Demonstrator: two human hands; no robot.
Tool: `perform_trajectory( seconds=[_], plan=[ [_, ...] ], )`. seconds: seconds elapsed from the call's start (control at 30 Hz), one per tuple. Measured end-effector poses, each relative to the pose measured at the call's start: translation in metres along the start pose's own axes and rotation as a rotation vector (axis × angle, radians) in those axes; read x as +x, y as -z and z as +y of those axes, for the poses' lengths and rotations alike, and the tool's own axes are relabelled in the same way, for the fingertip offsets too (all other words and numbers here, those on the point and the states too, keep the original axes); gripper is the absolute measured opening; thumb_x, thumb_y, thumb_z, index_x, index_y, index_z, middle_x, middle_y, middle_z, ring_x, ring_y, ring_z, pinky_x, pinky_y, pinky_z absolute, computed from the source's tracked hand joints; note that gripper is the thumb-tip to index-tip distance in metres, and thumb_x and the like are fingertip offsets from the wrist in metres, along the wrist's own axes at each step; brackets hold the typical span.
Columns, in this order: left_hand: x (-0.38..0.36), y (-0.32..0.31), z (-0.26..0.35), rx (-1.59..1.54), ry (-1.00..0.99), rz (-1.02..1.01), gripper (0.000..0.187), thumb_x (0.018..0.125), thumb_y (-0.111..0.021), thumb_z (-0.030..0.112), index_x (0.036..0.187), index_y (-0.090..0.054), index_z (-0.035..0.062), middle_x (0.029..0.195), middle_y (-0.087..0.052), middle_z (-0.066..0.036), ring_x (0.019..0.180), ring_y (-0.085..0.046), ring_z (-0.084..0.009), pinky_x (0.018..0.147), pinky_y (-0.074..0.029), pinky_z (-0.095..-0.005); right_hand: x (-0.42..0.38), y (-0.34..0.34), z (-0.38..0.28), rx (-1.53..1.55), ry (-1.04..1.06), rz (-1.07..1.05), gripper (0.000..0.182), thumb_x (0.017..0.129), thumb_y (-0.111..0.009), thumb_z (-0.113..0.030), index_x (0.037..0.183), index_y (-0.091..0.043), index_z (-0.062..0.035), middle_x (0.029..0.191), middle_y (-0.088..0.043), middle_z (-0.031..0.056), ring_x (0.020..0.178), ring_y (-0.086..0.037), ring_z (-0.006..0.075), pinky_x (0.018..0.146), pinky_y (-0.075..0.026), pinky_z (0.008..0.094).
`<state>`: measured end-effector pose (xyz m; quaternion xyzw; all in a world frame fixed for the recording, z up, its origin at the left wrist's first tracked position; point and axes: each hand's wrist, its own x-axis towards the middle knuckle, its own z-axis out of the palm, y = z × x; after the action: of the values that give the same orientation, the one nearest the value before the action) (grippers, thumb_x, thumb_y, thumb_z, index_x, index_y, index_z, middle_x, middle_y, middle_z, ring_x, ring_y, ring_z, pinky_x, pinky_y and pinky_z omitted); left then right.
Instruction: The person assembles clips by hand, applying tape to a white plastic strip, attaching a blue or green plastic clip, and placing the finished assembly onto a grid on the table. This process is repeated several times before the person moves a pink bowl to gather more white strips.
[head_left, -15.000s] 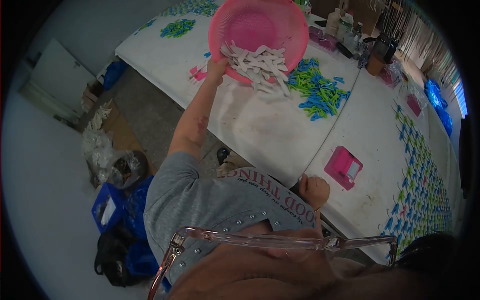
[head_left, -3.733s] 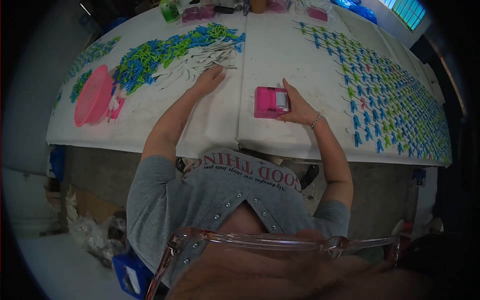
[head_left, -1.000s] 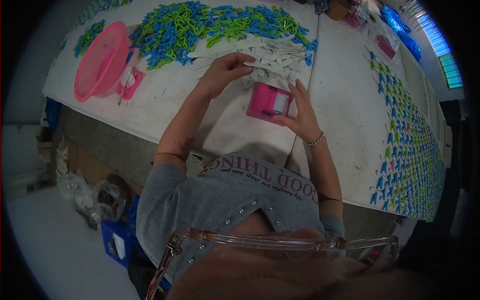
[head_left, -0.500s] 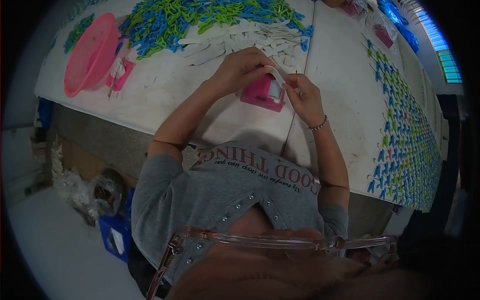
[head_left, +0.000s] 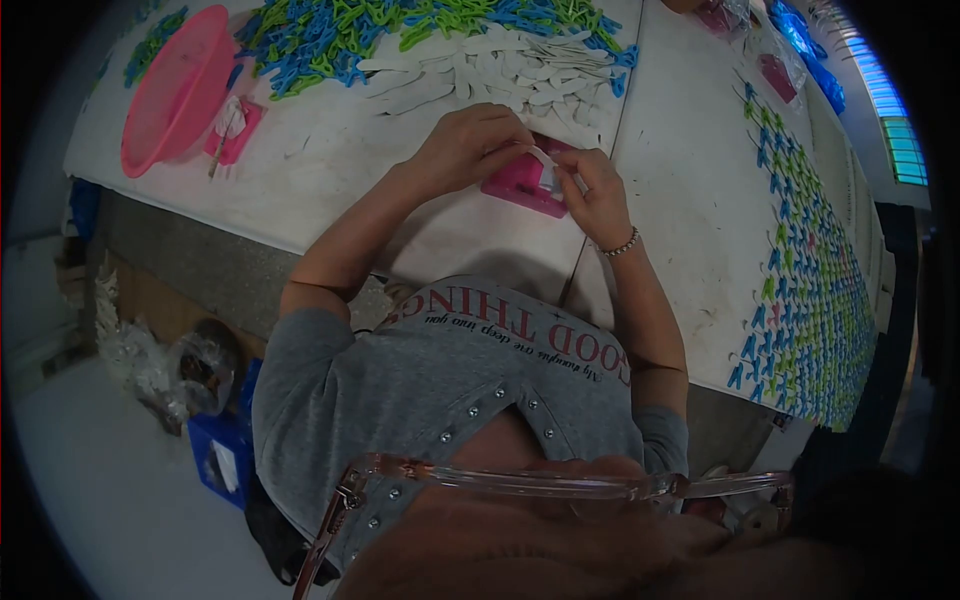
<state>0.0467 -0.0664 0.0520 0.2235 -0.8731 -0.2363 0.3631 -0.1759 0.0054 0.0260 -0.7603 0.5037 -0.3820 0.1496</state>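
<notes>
A short white strip (head_left: 543, 156) is stretched between my two hands above a pink tray (head_left: 520, 185) with a pale piece on it. My left hand (head_left: 472, 146) pinches the strip's left end. At the other end, the thumb and fingers of my right hand (head_left: 596, 192) are closed on it, and a beaded bracelet circles that wrist. Just beyond my hands lies a spread of flat white strips (head_left: 490, 72), beside a large heap of blue and green clips (head_left: 340, 35).
A pink basin (head_left: 180, 95) leans at the left, near a small pink tray (head_left: 243, 135) holding a white bundle and a stick. Rows of blue and green clips (head_left: 805, 260) cover the right side of the table (head_left: 680, 200). Plastic bags (head_left: 775, 60) lie at the upper right.
My hands have come slightly closer together, and less of the white strip shows between them. The whole view has shifted a little.
</notes>
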Motion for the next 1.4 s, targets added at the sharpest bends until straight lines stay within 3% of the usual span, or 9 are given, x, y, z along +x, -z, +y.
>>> perform_trajectory(
  seconds=[0.13, 0.53, 0.63, 0.7, 0.93, 1.0, 1.13, 1.27, 1.4],
  plan=[
    [-0.006, -0.013, -0.005, -0.026, 0.125, -0.077, 0.008, 0.08, -0.066, 0.013, 0.086, -0.063, 0.009, 0.083, -0.061, -0.006, 0.078, -0.06, -0.0263, 0.067, -0.049, -0.0364, -0.008, 0.01, 0.006, -0.066, 0.097, -0.001, 0.014, 0.08, -0.063, -0.003, 0.094, -0.064, -0.0029, 0.087, -0.062, 0.0109, 0.082, -0.059, 0.0275, 0.073, -0.048, 0.0352],
    [0.013, -0.052, 0.0, -0.007, 0.054, -0.161, 0.007, 0.077, -0.066, 0.015, 0.079, -0.062, 0.0098, 0.079, -0.057, -0.006, 0.079, -0.057, -0.0284, 0.068, -0.045, -0.0404, -0.009, 0.045, -0.007, -0.277, 0.078, 0.102, 0.028, 0.073, -0.062, 0.001, 0.101, -0.059, -0.0026, 0.088, -0.059, 0.01, 0.082, -0.057, 0.0262, 0.074, -0.046, 0.0341],
    [0.02, -0.061, 0.003, -0.006, 0.025, -0.121, 0.008, 0.076, -0.068, 0.016, 0.079, -0.063, 0.0102, 0.081, -0.058, -0.006, 0.08, -0.058, -0.0272, 0.068, -0.045, -0.0392, -0.002, 0.047, -0.015, -0.106, -0.002, 0.132, 0.03, 0.075, -0.06, 0.003, 0.104, -0.057, -0.0025, 0.087, -0.057, 0.0065, 0.081, -0.055, 0.019, 0.076, -0.045, 0.0291],
    [0.019, -0.062, 0.005, -0.067, 0.053, -0.092, 0.009, 0.076, -0.069, 0.016, 0.079, -0.063, 0.0102, 0.081, -0.058, -0.005, 0.08, -0.058, -0.0264, 0.068, -0.045, -0.0377, -0.001, 0.04, -0.011, 0.402, -0.198, 0.162, 0.038, 0.076, -0.06, 0.004, 0.112, -0.052, -0.0029, 0.093, -0.055, 0.0027, 0.084, -0.052, 0.0122, 0.078, -0.044, 0.0249],
    [0.01, -0.055, 0.016, -0.387, 0.381, -0.013, 0.013, 0.076, -0.072, 0.016, 0.083, -0.065, 0.0081, 0.082, -0.057, -0.006, 0.082, -0.058, -0.0235, 0.071, -0.046, -0.0337, -0.006, 0.003, 0.002, 0.607, -0.356, 0.096, 0.046, 0.075, -0.061, 0.006, 0.118, -0.047, -0.0039, 0.097, -0.049, 0.0008, 0.086, -0.048, 0.0093, 0.08, -0.042, 0.0223],
    [0.007, -0.054, 0.014, -0.308, 0.301, 0.022, 0.016, 0.075, -0.072, 0.015, 0.087, -0.064, 0.0082, 0.083, -0.058, -0.005, 0.083, -0.058, -0.0241, 0.072, -0.046, -0.0345, -0.005, -0.001, 0.003, 0.685, -0.31, 0.136, 0.044, 0.076, -0.06, 0.006, 0.117, -0.047, -0.004, 0.093, -0.048, 0.0002, 0.083, -0.047, 0.0091, 0.08, -0.042, 0.0217],
    [0.009, -0.039, 0.02, -0.162, 0.099, 0.264, 0.027, 0.072, -0.072, 0.014, 0.098, -0.062, 0.0098, 0.092, -0.062, -0.005, 0.086, -0.057, -0.0256, 0.079, -0.045, -0.0374, -0.003, -0.003, -0.004, 0.571, -0.296, 0.111, 0.039, 0.077, -0.061, 0.001, 0.114, -0.05, -0.0033, 0.086, -0.049, 0.0008, 0.08, -0.049, 0.0103, 0.079, -0.043, 0.0243],
    [0.008, -0.012, 0.025, -0.04, 0.022, 0.165, 0.03, 0.074, -0.071, 0.008, 0.103, -0.062, 0.0094, 0.097, -0.061, -0.003, 0.088, -0.055, -0.0218, 0.081, -0.043, -0.0343, -0.002, -0.007, -0.006, 0.327, -0.211, 0.066, 0.035, 0.077, -0.062, -0.002, 0.11, -0.053, -0.0026, 0.085, -0.054, 0.0051, 0.079, -0.053, 0.0165, 0.077, -0.045, 0.0283],
    [0.001, -0.008, 0.019, 0.04, 0.025, 0.069, 0.029, 0.073, -0.07, 0.012, 0.1, -0.063, 0.0131, 0.087, -0.064, 0.001, 0.085, -0.056, -0.0221, 0.082, -0.041, -0.0351, -0.002, -0.014, 0.001, 0.121, -0.096, 0.036, 0.036, 0.074, -0.064, -0.003, 0.108, -0.055, -0.0045, 0.086, -0.058, 0.0079, 0.079, -0.054, 0.0242, 0.073, -0.045, 0.0356]
  ],
)
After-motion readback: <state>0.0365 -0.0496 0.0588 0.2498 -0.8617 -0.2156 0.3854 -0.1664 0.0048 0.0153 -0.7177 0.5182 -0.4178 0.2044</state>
